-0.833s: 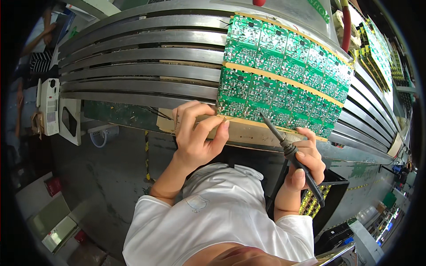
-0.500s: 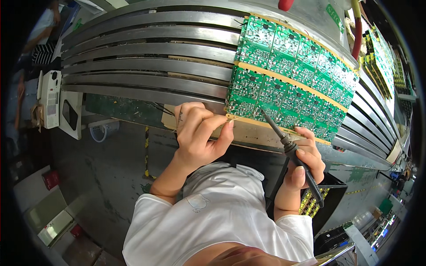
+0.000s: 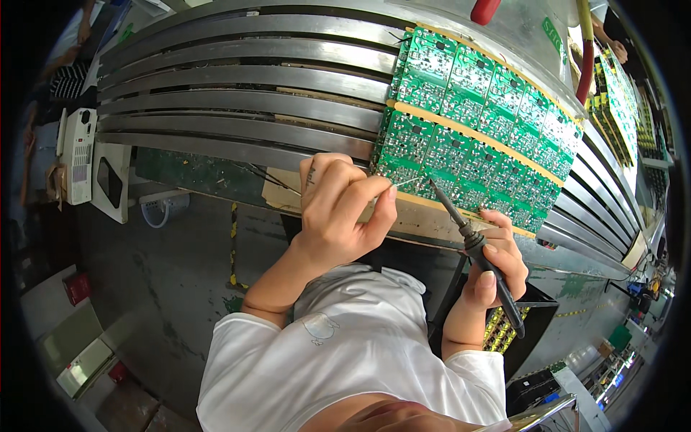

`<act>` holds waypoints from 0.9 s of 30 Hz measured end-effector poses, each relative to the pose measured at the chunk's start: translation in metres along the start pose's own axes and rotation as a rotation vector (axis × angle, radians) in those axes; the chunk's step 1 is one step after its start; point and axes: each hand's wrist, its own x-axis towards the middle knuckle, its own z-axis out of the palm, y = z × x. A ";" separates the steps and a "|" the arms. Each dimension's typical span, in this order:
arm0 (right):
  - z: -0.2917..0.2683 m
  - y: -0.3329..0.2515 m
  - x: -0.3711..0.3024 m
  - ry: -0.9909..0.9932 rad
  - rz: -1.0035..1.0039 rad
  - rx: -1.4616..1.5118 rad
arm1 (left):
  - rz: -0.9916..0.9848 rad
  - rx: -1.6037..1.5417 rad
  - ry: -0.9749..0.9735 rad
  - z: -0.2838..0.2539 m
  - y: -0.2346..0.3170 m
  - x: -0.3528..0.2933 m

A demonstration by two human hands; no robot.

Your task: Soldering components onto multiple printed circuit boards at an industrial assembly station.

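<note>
A panel of green circuit boards (image 3: 475, 122) with tan strips lies on the metal conveyor rails (image 3: 245, 79). My right hand (image 3: 497, 263) grips a black soldering iron (image 3: 475, 248); its tip touches the near left part of the panel. My left hand (image 3: 342, 209) pinches a thin solder wire (image 3: 407, 182) whose end points at the same spot, just left of the iron tip. Both hands hover at the near edge of the panel above a tan board.
A second green board panel (image 3: 625, 93) lies at the far right. A red handle (image 3: 484, 10) and a red hose (image 3: 586, 68) hang above the conveyor. A white device (image 3: 78, 155) and a dark phone (image 3: 109, 182) sit at the left. Another person (image 3: 68, 72) is at the far left.
The view has shifted so the panel sits further right. My left hand has risen and brought the wire to the board; the iron tip has closed in on the same point.
</note>
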 end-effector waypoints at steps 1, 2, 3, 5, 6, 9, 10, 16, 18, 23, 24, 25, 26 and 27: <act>0.000 0.000 0.000 0.001 -0.001 0.000 | 0.001 0.000 0.000 0.000 -0.001 0.001; 0.000 0.000 0.001 0.004 -0.003 0.000 | -0.007 -0.004 -0.001 -0.001 -0.002 0.003; 0.000 0.000 0.001 0.006 -0.006 -0.001 | -0.015 -0.008 -0.002 -0.002 -0.003 0.005; 0.001 0.000 0.003 0.012 -0.012 -0.002 | -0.031 -0.016 -0.003 -0.003 -0.006 0.008; 0.001 0.000 0.004 0.012 -0.014 -0.001 | -0.029 -0.016 -0.001 -0.003 -0.007 0.009; 0.004 0.000 0.007 0.018 -0.023 -0.020 | -0.025 0.002 0.005 -0.003 -0.011 0.014; 0.005 0.001 0.008 0.020 -0.026 -0.027 | -0.024 0.008 0.007 -0.004 -0.012 0.015; 0.001 0.009 0.011 0.078 -0.052 -0.029 | 0.015 -0.056 -0.035 -0.006 -0.006 0.015; -0.003 0.013 0.013 0.087 -0.061 -0.016 | 0.094 -0.049 -0.083 -0.002 -0.001 0.009; -0.010 0.018 0.012 0.104 -0.071 -0.001 | 0.188 -0.007 -0.143 0.004 0.006 -0.004; -0.011 0.019 0.011 0.105 -0.072 0.001 | 0.194 0.011 -0.149 0.005 0.006 -0.006; -0.012 0.019 0.011 0.107 -0.072 0.003 | 0.200 0.029 -0.154 0.006 0.007 -0.006; -0.012 0.019 0.011 0.108 -0.073 0.004 | 0.201 0.030 -0.154 0.006 0.008 -0.007; -0.012 0.019 0.011 0.110 -0.073 0.007 | 0.202 0.036 -0.157 0.006 0.009 -0.007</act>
